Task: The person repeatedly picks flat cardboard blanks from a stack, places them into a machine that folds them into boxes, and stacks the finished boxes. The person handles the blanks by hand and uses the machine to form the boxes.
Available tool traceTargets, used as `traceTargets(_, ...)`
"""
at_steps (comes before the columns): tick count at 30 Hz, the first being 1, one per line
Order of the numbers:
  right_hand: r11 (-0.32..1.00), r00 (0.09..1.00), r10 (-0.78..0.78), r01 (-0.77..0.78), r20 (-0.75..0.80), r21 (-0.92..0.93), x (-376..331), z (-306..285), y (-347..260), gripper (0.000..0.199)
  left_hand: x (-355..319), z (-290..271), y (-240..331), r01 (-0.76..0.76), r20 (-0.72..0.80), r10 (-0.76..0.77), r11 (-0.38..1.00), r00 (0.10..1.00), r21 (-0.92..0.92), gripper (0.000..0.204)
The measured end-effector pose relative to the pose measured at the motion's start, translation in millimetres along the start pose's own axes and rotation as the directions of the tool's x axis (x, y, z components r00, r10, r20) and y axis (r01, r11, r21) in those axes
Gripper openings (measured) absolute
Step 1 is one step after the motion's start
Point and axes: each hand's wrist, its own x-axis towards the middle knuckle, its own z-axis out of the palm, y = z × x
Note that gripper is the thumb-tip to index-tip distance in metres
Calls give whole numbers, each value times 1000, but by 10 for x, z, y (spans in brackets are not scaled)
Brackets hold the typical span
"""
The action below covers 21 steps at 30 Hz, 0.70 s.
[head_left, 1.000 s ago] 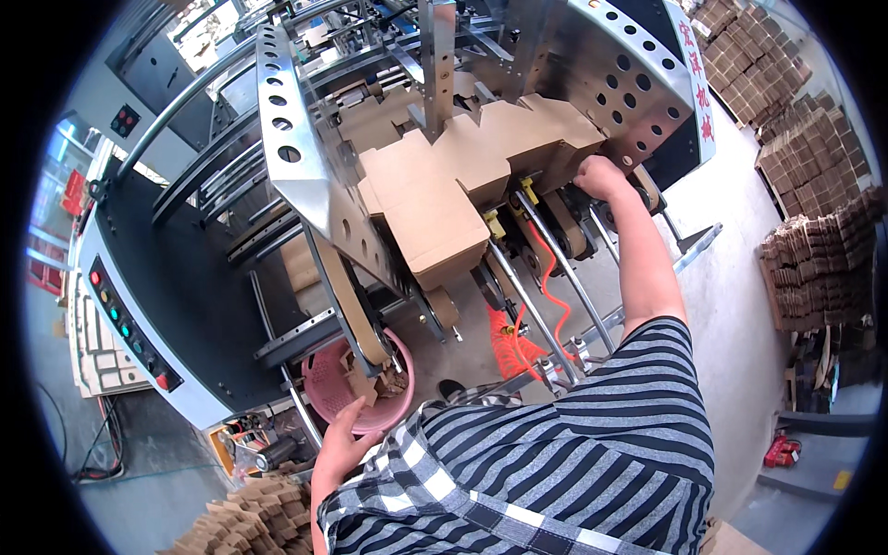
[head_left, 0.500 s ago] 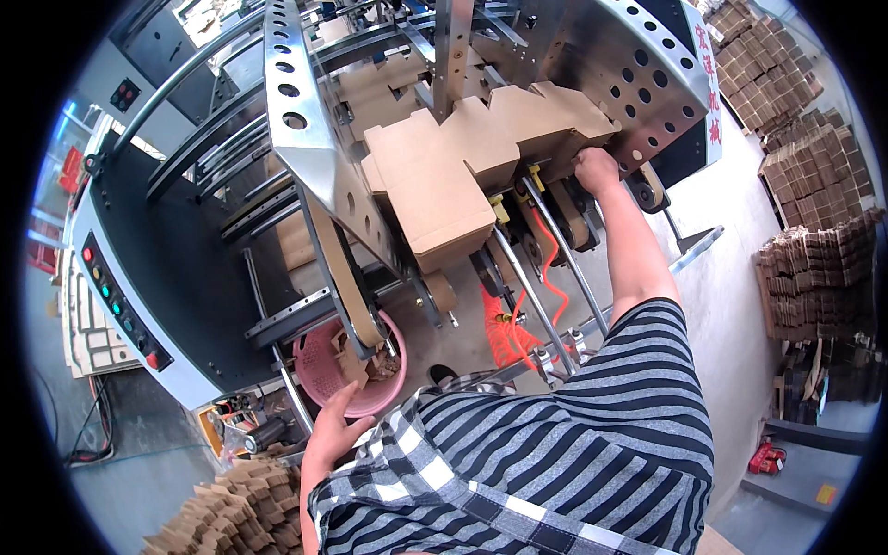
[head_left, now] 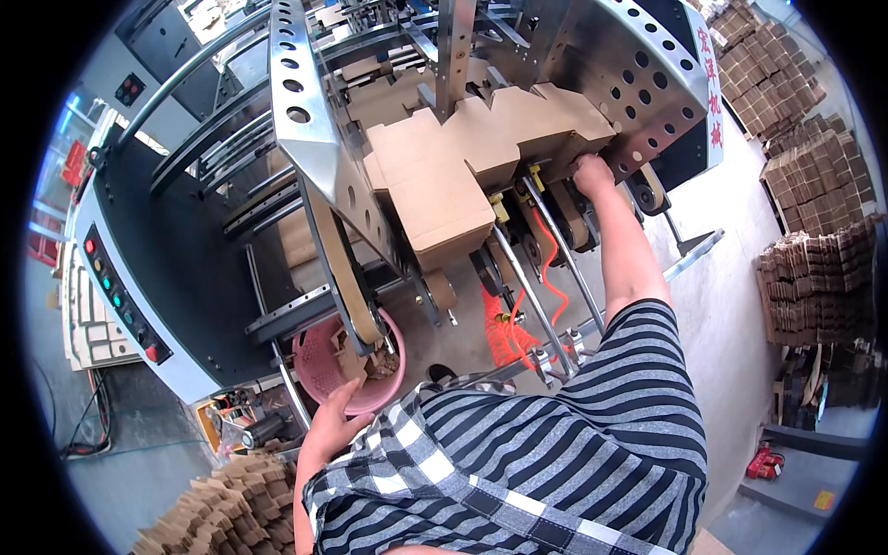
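Note:
A thick stack of flat brown cardboard blanks [head_left: 435, 180] lies in the metal feeder of a machine, its notched edges lined up. My right hand [head_left: 592, 176] is closed at the stack's near right corner, beside the perforated steel side plate [head_left: 638, 92]. Its fingertips are hidden, and I cannot make out what they hold. Low on the left, my left hand [head_left: 337, 418] is open, thumb and fingers apart, with nothing in it. It hangs by the rim of a pink plastic basket [head_left: 310, 365] that holds cardboard scraps [head_left: 377, 363].
A button panel [head_left: 120, 296] runs along the machine's left side. Steel rods [head_left: 532, 277] and a coiled orange air hose [head_left: 504, 338] are below the stack. Cardboard bundles [head_left: 814, 287] stand at the right, and more cardboard [head_left: 227, 509] is piled at lower left.
My right hand stays at the stack's corner, its forearm shifted slightly left. My left hand has barely moved. The view has shifted a little; the cardboard stack looks the same.

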Motion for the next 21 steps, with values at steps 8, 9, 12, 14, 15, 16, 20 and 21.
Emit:
traceTargets(8,998,999,33,-30,43,-60,-83,36,-210,24,-67,-14,-96,15,-36,-15,1000,999,-15,70)
traceTargets(9,999,1000,4,-2,26,-45,-68,102,-153,24,-89,-16,-104,28,-30,-29,999,999,-26,70)
traceTargets(12,1000,995,-3,3,100,5,-121,23,-148,25,-109,18,-117,59,-31,-62,996,998,-74,69)
traceTargets(14,985,971,141,-118,193,-124,-180,-244,-288,31,-126,15,-62,62,-38,-66,994,997,-86,69)
traceTargets(15,985,968,112,-78,224,-156,-246,-441,-373,31,-132,17,-41,54,-55,-59,996,997,-77,68)
traceTargets(16,981,963,87,-38,256,-189,-313,-632,-434,31,-140,29,-61,57,-64,-62,995,996,-76,68)
traceTargets(20,981,993,-69,86,97,-176,-286,-780,-400,27,-152,65,-164,31,-72,-36,998,997,-62,68)
traceTargets(21,975,993,-59,79,99,-208,-248,-755,-374,25,-153,70,-166,17,-67,-20,998,998,-57,68)
